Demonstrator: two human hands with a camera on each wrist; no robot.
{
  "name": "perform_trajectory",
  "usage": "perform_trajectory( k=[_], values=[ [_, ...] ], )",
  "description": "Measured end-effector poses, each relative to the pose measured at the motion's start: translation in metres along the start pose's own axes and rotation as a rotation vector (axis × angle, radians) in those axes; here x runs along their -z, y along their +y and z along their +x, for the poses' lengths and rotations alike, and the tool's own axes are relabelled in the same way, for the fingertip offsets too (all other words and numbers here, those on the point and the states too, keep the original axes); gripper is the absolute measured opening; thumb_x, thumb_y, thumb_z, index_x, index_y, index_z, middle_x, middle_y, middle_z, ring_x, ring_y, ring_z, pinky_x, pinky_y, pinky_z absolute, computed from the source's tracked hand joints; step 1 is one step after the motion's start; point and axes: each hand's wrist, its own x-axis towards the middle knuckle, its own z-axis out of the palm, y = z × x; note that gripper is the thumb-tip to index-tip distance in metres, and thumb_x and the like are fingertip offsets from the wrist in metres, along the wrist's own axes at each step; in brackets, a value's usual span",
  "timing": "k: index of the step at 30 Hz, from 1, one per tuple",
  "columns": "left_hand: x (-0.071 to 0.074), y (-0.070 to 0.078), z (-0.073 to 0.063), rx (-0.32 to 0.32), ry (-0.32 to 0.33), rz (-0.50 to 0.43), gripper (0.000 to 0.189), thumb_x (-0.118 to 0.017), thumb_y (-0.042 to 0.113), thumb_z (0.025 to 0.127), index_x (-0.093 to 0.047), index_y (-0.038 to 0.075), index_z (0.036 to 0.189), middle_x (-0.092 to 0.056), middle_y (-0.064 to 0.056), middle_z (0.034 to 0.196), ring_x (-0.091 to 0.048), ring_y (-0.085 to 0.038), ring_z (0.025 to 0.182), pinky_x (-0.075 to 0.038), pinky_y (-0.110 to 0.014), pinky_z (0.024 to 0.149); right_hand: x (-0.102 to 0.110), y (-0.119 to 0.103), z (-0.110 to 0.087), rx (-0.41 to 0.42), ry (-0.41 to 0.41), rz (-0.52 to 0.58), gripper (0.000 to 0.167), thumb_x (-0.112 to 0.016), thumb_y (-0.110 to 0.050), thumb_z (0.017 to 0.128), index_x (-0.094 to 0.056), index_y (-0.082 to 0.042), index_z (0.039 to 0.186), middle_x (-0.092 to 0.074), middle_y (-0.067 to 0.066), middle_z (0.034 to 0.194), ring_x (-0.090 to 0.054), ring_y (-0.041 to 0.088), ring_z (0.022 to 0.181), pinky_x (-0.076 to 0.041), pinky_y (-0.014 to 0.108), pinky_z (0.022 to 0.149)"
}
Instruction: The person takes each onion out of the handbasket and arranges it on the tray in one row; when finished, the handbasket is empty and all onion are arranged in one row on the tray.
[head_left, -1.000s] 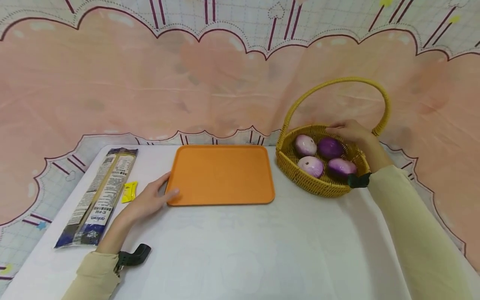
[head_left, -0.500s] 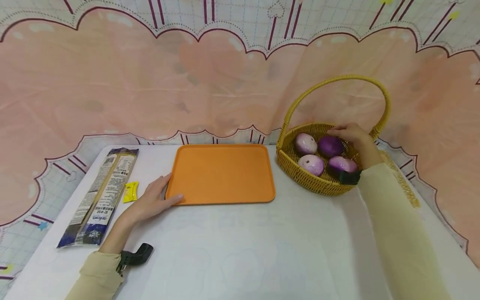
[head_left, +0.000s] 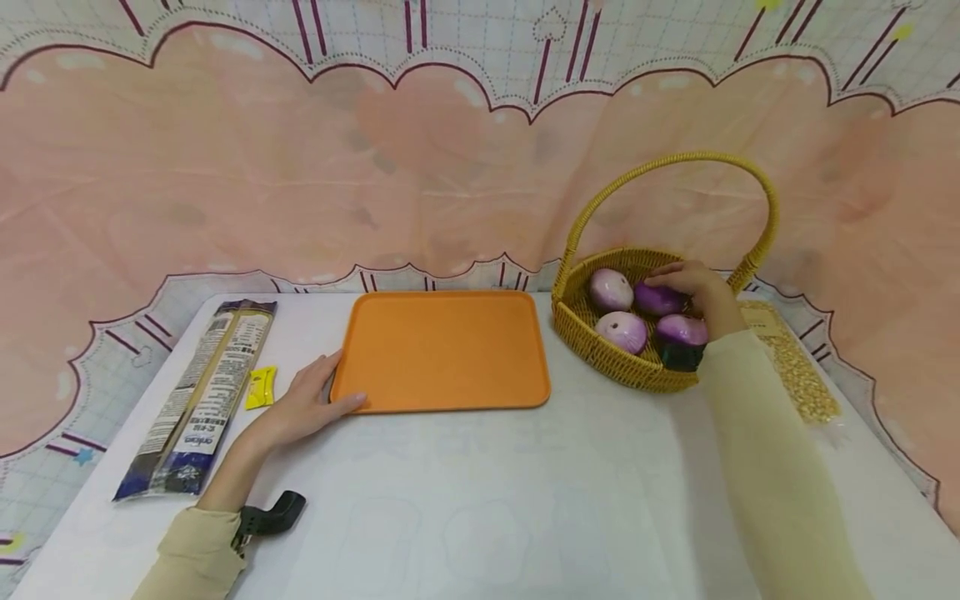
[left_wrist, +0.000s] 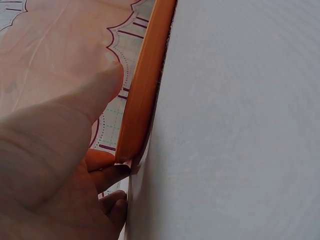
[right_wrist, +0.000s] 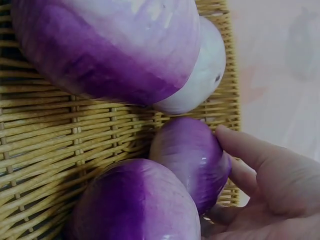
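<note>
My right hand (head_left: 697, 287) reaches into the wicker basket (head_left: 637, 377) at the right. Its thumb and fingers hold the dark purple onion (head_left: 651, 298) at the back, which sits among other purple and white onions. In the right wrist view the thumb lies on one side of this onion (right_wrist: 187, 157); the other fingers are partly hidden behind it. My left hand (head_left: 303, 402) holds the left edge of the orange tray (head_left: 442, 350), thumb over the near corner. In the left wrist view, fingertips touch the underside of the tray rim (left_wrist: 142, 85).
The basket's tall arched handle (head_left: 697, 156) rises over the onions. A long noodle packet (head_left: 198, 408) and a small yellow sachet (head_left: 260, 387) lie left of the tray. Beside the right forearm is a clear bag of yellow kernels (head_left: 798, 371). A patterned cloth (head_left: 450, 183) hangs behind the white table.
My right hand has moved left from the basket's back right rim onto the dark purple onion. The kernel bag has come into sight behind the sleeve. The left hand stays at the tray.
</note>
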Motion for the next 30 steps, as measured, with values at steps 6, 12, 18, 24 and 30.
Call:
perform_trajectory(
  k=[6,12,18,24,30],
  values=[
    [0.000,0.000,-0.001,-0.017,0.015,0.003,0.096,-0.061,0.051,0.091,-0.013,-0.002,0.154,-0.017,-0.032,0.157,-0.010,-0.053,0.144,-0.015,-0.071,0.113,0.000,0.002,0.001,-0.043,-0.043,0.039,0.065,-0.048,-0.032,0.101,-0.022,-0.002,0.152,-0.015,0.028,0.158,-0.024,0.040,0.141,-0.032,0.062,0.113],
    [-0.005,-0.003,-0.001,-0.038,0.022,-0.008,0.096,-0.063,0.049,0.090,-0.013,-0.001,0.154,-0.017,-0.031,0.157,-0.009,-0.052,0.145,-0.014,-0.071,0.114,0.000,0.009,0.004,-0.069,-0.045,0.136,0.068,-0.048,-0.035,0.101,-0.018,-0.006,0.155,-0.010,0.023,0.161,-0.020,0.034,0.144,-0.029,0.054,0.118],
    [-0.009,-0.003,-0.002,-0.029,0.020,-0.014,0.097,-0.065,0.050,0.088,-0.013,0.000,0.154,-0.017,-0.030,0.157,-0.010,-0.052,0.145,-0.015,-0.071,0.113,-0.007,0.015,0.005,-0.074,-0.042,0.173,0.073,-0.050,-0.037,0.100,-0.014,-0.007,0.156,-0.009,0.020,0.162,-0.020,0.033,0.145,-0.024,0.045,0.122],
    [-0.010,-0.002,-0.003,-0.027,0.025,0.000,0.098,-0.065,0.049,0.088,-0.014,-0.001,0.154,-0.018,-0.031,0.157,-0.011,-0.052,0.144,-0.016,-0.071,0.113,-0.010,0.014,0.002,-0.085,-0.043,0.197,0.074,-0.052,-0.037,0.099,-0.014,-0.008,0.156,-0.005,0.016,0.164,-0.010,0.034,0.151,-0.017,0.050,0.124],
    [-0.010,-0.003,-0.004,-0.033,0.033,0.001,0.097,-0.065,0.048,0.088,-0.014,-0.002,0.154,-0.018,-0.032,0.156,-0.011,-0.053,0.144,-0.015,-0.071,0.113,-0.011,0.014,0.006,-0.100,-0.053,0.240,0.072,-0.052,-0.037,0.099,-0.017,-0.010,0.156,-0.008,0.014,0.164,-0.011,0.032,0.150,-0.017,0.049,0.124]
  ],
)
